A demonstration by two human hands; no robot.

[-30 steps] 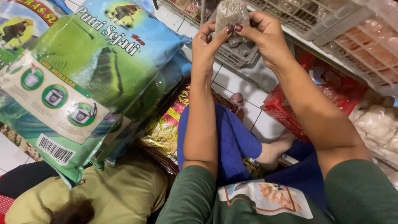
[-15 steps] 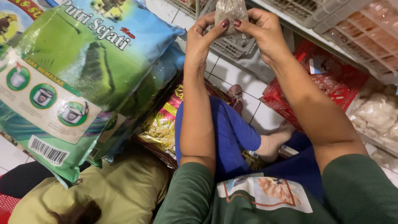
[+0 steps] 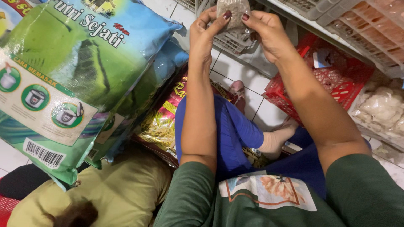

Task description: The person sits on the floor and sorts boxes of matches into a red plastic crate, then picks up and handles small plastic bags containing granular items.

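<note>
Your left hand (image 3: 206,31) and your right hand (image 3: 267,33) are both raised in front of you, and together they pinch a small clear packet (image 3: 232,14) filled with something grainy and grey-brown. The thumb and fingers of each hand are closed on the packet's lower corners, left on the left side, right on the right, so the packet hangs upright between them; its top is cut off by the upper edge of the view. Behind the packet sits a grey plastic basket (image 3: 229,42) on the tiled floor (image 3: 256,105), against the foot of a shelf unit.

To your left, a big green and blue rice sack (image 3: 71,71) leans across other sacks, and a dark red bag with yellow printing (image 3: 162,124) lies flat under them, touching your blue trouser leg (image 3: 227,130). To your right, a red plastic crate (image 3: 332,82) stands on the floor just beside your bare foot (image 3: 275,138), and bags of pale white pieces (image 3: 381,109) are stacked further right. A yellow-green cushion (image 3: 113,195) lies at the bottom left corner of the floor.
</note>
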